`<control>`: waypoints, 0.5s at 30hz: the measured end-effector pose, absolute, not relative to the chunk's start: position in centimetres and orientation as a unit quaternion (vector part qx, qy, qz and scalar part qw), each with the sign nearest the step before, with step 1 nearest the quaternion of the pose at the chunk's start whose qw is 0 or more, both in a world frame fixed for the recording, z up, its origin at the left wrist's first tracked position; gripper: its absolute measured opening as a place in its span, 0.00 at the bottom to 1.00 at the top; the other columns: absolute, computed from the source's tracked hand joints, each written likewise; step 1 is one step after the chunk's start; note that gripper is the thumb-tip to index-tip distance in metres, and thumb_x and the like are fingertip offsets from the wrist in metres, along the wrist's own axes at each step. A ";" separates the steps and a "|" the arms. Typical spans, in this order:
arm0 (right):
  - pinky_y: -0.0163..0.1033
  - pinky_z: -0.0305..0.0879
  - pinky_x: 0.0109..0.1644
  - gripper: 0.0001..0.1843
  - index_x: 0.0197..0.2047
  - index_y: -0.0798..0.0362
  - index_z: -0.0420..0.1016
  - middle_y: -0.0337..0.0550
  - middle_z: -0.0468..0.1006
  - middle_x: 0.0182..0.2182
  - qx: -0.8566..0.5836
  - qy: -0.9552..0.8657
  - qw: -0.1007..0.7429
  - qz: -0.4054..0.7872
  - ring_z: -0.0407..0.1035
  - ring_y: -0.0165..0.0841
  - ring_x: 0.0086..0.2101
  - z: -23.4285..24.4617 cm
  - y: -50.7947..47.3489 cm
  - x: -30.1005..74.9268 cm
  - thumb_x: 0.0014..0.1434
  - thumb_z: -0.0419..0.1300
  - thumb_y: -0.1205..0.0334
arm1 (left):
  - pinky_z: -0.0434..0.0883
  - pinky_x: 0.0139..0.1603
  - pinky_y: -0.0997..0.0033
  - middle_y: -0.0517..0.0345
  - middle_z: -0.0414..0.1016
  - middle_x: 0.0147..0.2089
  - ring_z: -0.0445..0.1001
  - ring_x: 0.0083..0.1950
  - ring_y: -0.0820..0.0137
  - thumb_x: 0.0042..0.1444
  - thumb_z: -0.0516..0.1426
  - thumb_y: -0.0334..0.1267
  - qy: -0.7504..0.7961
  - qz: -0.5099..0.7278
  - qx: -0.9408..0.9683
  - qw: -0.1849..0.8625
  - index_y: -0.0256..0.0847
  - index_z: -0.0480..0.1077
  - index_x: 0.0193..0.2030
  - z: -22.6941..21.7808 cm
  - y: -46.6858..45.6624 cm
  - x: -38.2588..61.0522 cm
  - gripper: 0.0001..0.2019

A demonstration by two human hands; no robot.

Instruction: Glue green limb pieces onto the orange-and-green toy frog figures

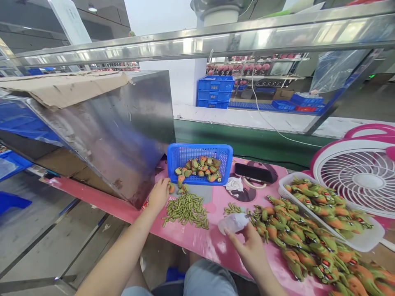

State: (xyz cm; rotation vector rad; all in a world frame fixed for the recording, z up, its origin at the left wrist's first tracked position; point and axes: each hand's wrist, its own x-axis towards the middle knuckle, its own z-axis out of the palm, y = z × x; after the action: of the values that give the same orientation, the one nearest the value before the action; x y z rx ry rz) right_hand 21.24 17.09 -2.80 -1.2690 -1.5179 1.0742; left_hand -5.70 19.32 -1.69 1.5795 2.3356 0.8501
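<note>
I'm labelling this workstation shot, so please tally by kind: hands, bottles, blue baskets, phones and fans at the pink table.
Left hand and right hand: 2
Bottle: 1
Blue basket: 1
Phone: 1
Fan: 1
Total: 6

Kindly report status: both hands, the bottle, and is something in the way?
Right hand: holding white bottle. Left hand: at green-orange figure beside blue basket. Possibly in way: small green pieces between hands.
</note>
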 end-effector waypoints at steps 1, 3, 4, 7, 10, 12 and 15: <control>0.39 0.60 0.33 0.19 0.33 0.55 0.65 0.44 0.72 0.29 -0.510 -0.607 0.431 0.432 0.65 0.37 0.31 -2.8 17.1 21.3 0.48 0.58 0.47 | 0.66 0.46 0.58 0.53 0.67 0.43 0.67 0.44 0.65 0.56 0.53 0.33 0.785 0.287 0.541 0.096 0.36 0.66 0.42 -1.9 19.3 -5.7 0.07; 0.39 0.60 0.33 0.19 0.33 0.55 0.65 0.44 0.72 0.29 -0.512 -0.602 0.432 0.435 0.65 0.37 0.31 -2.8 17.1 21.3 0.47 0.58 0.47 | 0.66 0.45 0.58 0.53 0.67 0.43 0.67 0.44 0.65 0.56 0.54 0.33 0.778 0.290 0.549 0.097 0.36 0.65 0.43 -2.5 19.5 -5.9 0.08; 0.39 0.60 0.34 0.19 0.33 0.55 0.65 0.44 0.72 0.29 -0.512 -0.598 0.433 0.438 0.64 0.37 0.31 -2.8 17.1 21.3 0.47 0.58 0.47 | 0.67 0.44 0.59 0.53 0.66 0.44 0.67 0.43 0.66 0.55 0.54 0.33 0.776 0.294 0.549 0.099 0.36 0.65 0.43 -2.8 19.6 -5.9 0.09; 0.40 0.60 0.35 0.20 0.35 0.55 0.65 0.45 0.72 0.30 -0.514 -0.592 0.433 0.445 0.64 0.38 0.31 -2.7 17.0 21.4 0.47 0.58 0.47 | 0.68 0.42 0.60 0.53 0.66 0.43 0.68 0.41 0.67 0.55 0.55 0.33 0.776 0.306 0.539 0.114 0.35 0.64 0.43 -3.7 20.0 -6.0 0.10; 0.42 0.61 0.37 0.20 0.37 0.55 0.65 0.47 0.73 0.33 -0.513 -0.584 0.440 0.449 0.65 0.39 0.33 -2.8 17.0 21.4 0.48 0.58 0.47 | 0.67 0.43 0.59 0.53 0.66 0.43 0.68 0.42 0.66 0.53 0.57 0.33 0.778 0.323 0.523 0.131 0.35 0.64 0.44 -4.3 20.1 -5.8 0.12; 0.43 0.63 0.40 0.21 0.39 0.56 0.66 0.50 0.73 0.37 -0.500 -0.573 0.450 0.468 0.66 0.41 0.36 -3.0 17.1 21.4 0.49 0.58 0.48 | 0.66 0.44 0.57 0.54 0.66 0.42 0.67 0.42 0.65 0.51 0.57 0.31 0.774 0.343 0.513 0.143 0.35 0.64 0.44 -4.3 20.1 -5.7 0.13; 0.44 0.64 0.44 0.25 0.43 0.56 0.65 0.52 0.72 0.40 -0.476 -0.561 0.455 0.502 0.67 0.42 0.40 -3.2 17.2 21.4 0.50 0.58 0.45 | 0.64 0.47 0.55 0.54 0.66 0.41 0.67 0.44 0.63 0.48 0.57 0.29 0.762 0.393 0.490 0.158 0.35 0.65 0.43 -3.6 20.3 -5.8 0.13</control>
State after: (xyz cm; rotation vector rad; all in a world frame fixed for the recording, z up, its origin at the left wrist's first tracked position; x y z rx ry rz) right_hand 21.40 17.21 -3.23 -1.1739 -1.3846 1.2381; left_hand -5.78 20.33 -3.60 1.4021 2.1785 1.1253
